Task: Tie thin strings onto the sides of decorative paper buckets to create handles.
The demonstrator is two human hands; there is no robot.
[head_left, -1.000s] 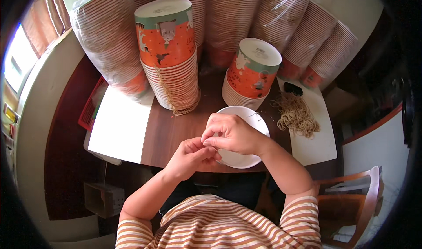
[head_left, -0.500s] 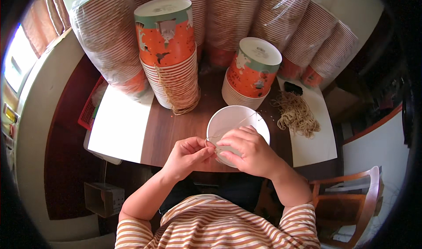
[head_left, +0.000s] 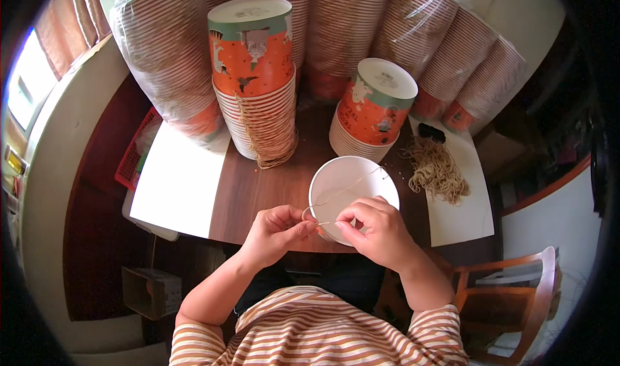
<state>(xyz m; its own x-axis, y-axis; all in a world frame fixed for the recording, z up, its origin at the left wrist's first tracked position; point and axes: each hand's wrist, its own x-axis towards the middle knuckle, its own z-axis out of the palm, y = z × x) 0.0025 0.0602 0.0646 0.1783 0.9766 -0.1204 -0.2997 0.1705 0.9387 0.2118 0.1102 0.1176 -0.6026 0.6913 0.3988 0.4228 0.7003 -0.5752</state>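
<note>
A white paper bucket (head_left: 323, 177) lies at the table's front edge, its open mouth facing up toward me. Over it, my left hand (head_left: 276, 232) pinches a thin tan string (head_left: 308, 209) between thumb and fingertips. My right hand (head_left: 374, 229) is closed too, thumb against forefinger, on the short end of that string, which runs taut between the two hands. Another stretch of the string curves across the bucket's mouth to its far right rim. Whether a knot sits in the left fingertips is too small to tell.
Behind stand a tall stack of orange-and-green buckets (head_left: 252, 62) with strings down its side and a shorter stack (head_left: 376, 111). Plastic-wrapped stacks (head_left: 345, 30) line the back. A bundle of tan strings (head_left: 438, 171) lies at right by a black object (head_left: 431, 132). A wooden chair (head_left: 510, 295) stands lower right.
My right hand has drawn back slightly rightward and closed into a pinch, pulling the string end straight. The left hand keeps its hold.
</note>
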